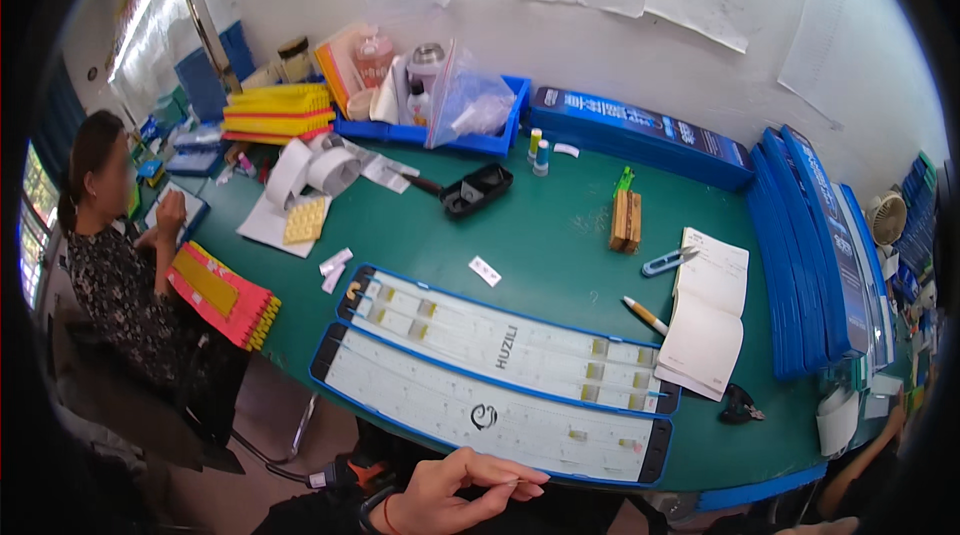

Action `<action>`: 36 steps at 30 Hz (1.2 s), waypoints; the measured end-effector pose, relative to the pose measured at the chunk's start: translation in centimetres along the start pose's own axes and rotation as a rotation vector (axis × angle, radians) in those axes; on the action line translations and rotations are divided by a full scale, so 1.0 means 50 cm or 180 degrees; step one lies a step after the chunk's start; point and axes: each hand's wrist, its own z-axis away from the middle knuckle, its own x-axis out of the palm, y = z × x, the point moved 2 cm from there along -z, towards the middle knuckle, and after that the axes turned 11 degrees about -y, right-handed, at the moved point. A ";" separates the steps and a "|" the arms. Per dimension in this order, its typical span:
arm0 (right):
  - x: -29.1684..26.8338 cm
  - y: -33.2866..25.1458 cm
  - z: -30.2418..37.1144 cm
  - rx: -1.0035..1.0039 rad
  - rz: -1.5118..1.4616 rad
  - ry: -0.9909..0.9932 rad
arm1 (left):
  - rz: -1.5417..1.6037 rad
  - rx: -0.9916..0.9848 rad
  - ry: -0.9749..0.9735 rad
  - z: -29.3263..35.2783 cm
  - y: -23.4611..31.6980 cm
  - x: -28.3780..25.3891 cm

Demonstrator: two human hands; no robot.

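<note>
My left hand (455,493) is at the lower edge, thumb and fingertips pinched together around something too thin to make out. Just beyond it lies a long, flat, blue-rimmed case (400,395), unfolded into two white halves with black end pieces. The far half holds thin strands and small yellowish pieces under a clear cover. A patch of skin at the bottom right edge looks like my right hand (822,528); its fingers are cut off by the frame.
Right of the case lie an open notebook (705,315), a pen (645,315), thread snips (668,261) and a wooden block (626,222). Blue long boxes (800,255) stand at the right. A black tray (477,191) lies behind. A person (120,275) sits at left; another's arm (865,465) shows at right.
</note>
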 end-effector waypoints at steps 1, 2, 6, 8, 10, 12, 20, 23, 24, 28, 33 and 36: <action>-0.005 0.020 0.000 -0.0114 0.0435 0.0104 | -0.0043 0.0051 -0.0313 -0.014 0.001 0.001; -0.039 0.048 0.010 -0.0200 0.1147 -0.0125 | 0.0147 0.0054 -0.0201 -0.019 -0.005 0.017; -0.132 0.168 0.037 0.1199 0.4364 0.0239 | -0.1740 0.0295 -0.0737 -0.029 -0.008 0.003; -0.149 0.201 0.064 0.1196 0.4873 0.0196 | -0.2166 0.0595 -0.1022 -0.041 -0.020 0.000; -0.148 0.211 0.069 0.1298 0.4528 0.0399 | -0.2122 0.0748 -0.1068 -0.042 -0.037 0.001; -0.154 0.212 0.075 0.1355 0.4419 0.0398 | -0.2425 0.1070 -0.1029 -0.038 -0.045 0.005; -0.207 0.223 0.063 0.1783 0.4011 0.0417 | -0.2383 0.0824 -0.0983 -0.041 -0.094 -0.009; -0.231 0.229 0.053 0.1799 0.4296 0.0340 | -0.2715 0.0500 -0.0754 -0.038 -0.101 -0.013; -0.241 0.232 0.050 0.1726 0.4559 0.0332 | -0.2716 0.0478 -0.0739 -0.037 -0.100 -0.006; -0.276 0.241 0.045 0.1905 0.5027 0.0113 | -0.4528 -0.0203 -0.0346 -0.050 -0.096 0.007; -0.281 0.242 0.038 0.2145 0.5466 -0.0337 | -0.5313 -0.0197 -0.0814 -0.048 -0.124 0.007; -0.282 0.242 0.034 0.2338 0.5542 -0.0550 | -0.5382 -0.0159 -0.0877 -0.053 -0.133 0.005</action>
